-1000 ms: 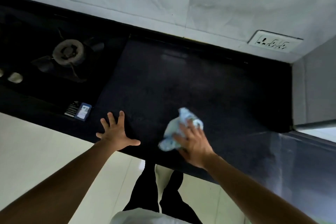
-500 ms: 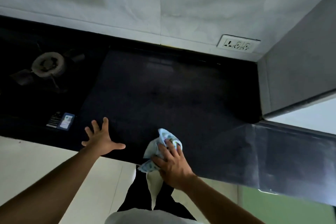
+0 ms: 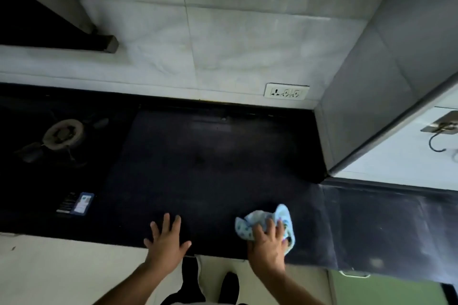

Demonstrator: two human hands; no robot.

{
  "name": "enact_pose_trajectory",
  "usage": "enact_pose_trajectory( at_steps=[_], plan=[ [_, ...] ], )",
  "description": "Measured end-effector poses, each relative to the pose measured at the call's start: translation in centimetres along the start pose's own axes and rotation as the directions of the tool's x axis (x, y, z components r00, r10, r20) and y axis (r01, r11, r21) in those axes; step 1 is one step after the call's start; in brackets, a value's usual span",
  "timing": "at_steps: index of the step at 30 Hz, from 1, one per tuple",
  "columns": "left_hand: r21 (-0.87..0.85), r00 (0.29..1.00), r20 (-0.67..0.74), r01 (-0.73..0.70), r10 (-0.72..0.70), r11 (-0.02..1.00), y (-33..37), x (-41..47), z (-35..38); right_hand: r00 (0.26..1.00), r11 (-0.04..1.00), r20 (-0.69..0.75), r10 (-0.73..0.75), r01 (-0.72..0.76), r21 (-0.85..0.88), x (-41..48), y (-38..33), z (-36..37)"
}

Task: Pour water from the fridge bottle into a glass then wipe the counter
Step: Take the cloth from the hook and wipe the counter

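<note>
A crumpled light-blue cloth [image 3: 260, 220] lies on the black counter [image 3: 210, 168] near its front edge. My right hand [image 3: 269, 245] presses down on the cloth with spread fingers, covering its near part. My left hand [image 3: 166, 242] rests flat on the counter's front edge, fingers straight and spread, about a hand's width left of the cloth. No bottle or glass is in view.
A gas burner [image 3: 62, 134] sits on the dark hob at the left, with a small blue card [image 3: 83, 203] by its front corner. A white wall socket [image 3: 286, 91] is behind. A grey cabinet side [image 3: 371, 106] bounds the counter at the right.
The view has tilted up and shifted. My right hand has slid the cloth rightward along the front edge, away from my left hand, which stays flat on the counter.
</note>
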State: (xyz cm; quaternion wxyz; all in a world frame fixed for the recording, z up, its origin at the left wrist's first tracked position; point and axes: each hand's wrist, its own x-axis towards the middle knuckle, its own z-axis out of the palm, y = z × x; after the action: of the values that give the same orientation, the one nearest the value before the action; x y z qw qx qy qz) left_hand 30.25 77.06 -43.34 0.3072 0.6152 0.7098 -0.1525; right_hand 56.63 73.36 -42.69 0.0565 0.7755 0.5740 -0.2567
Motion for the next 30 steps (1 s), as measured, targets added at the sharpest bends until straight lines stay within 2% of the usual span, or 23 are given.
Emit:
enact_pose_trajectory(
  at_steps=[2,5,6,8,12,19,22,24,26,28,30],
  plan=[
    [-0.128,0.993,-0.001,-0.114,0.115,0.985,1.1,-0.8,-0.3,0.985,0.986,0.086,-0.152,0.145,0.083,-0.3,-2.7,-0.4],
    [-0.394,0.928,-0.106,-0.370,0.358,0.841,3.5,-2.4,-2.5,0.968,0.921,0.022,-0.250,0.231,0.313,-0.2,-6.3,-2.8],
    [-0.447,0.903,-0.162,-0.427,0.398,0.786,4.3,-2.9,-3.6,0.962,0.893,-0.011,-0.274,0.258,0.368,-0.1,-7.2,-3.9],
    [-0.510,0.880,-0.224,-0.472,0.419,0.719,5.5,-3.8,-6.3,0.951,0.835,-0.036,-0.308,0.288,0.470,0.2,-8.3,-6.6],
    [-0.656,0.856,-0.204,-0.479,0.475,0.583,6.5,-4.6,-11.8,0.933,0.722,0.013,-0.360,0.270,0.638,0.1,-9.1,-12.7],
    [-0.679,0.693,-0.327,-0.645,0.643,0.351,7.7,-6.2,-18.1,0.859,0.632,-0.084,-0.506,0.435,0.641,-1.3,-12.4,-19.4],
    [-0.687,0.666,-0.379,-0.668,0.642,0.287,7.2,-5.9,-20.9,0.838,0.646,-0.199,-0.509,0.524,0.554,-1.3,-14.1,-21.5],
    [-0.686,0.646,-0.433,-0.689,0.629,0.236,7.0,-5.8,-22.9,0.824,0.613,-0.276,-0.495,0.557,0.561,-1.0,-15.0,-23.1],
    [-0.680,0.640,-0.477,-0.703,0.602,0.208,6.4,-5.3,-25.6,0.829,0.550,-0.259,-0.496,0.530,0.645,-0.5,-15.8,-25.1],
    [-0.705,0.644,-0.475,-0.686,0.599,0.179,5.5,-4.5,-28.6,0.823,0.487,-0.201,-0.531,0.491,0.722,-0.3,-16.6,-27.3],
    [-0.731,0.637,-0.446,-0.664,0.628,0.155,5.0,-4.0,-31.6,0.831,0.441,-0.207,-0.516,0.465,0.767,-0.3,-17.4,-29.0]
  ],
)
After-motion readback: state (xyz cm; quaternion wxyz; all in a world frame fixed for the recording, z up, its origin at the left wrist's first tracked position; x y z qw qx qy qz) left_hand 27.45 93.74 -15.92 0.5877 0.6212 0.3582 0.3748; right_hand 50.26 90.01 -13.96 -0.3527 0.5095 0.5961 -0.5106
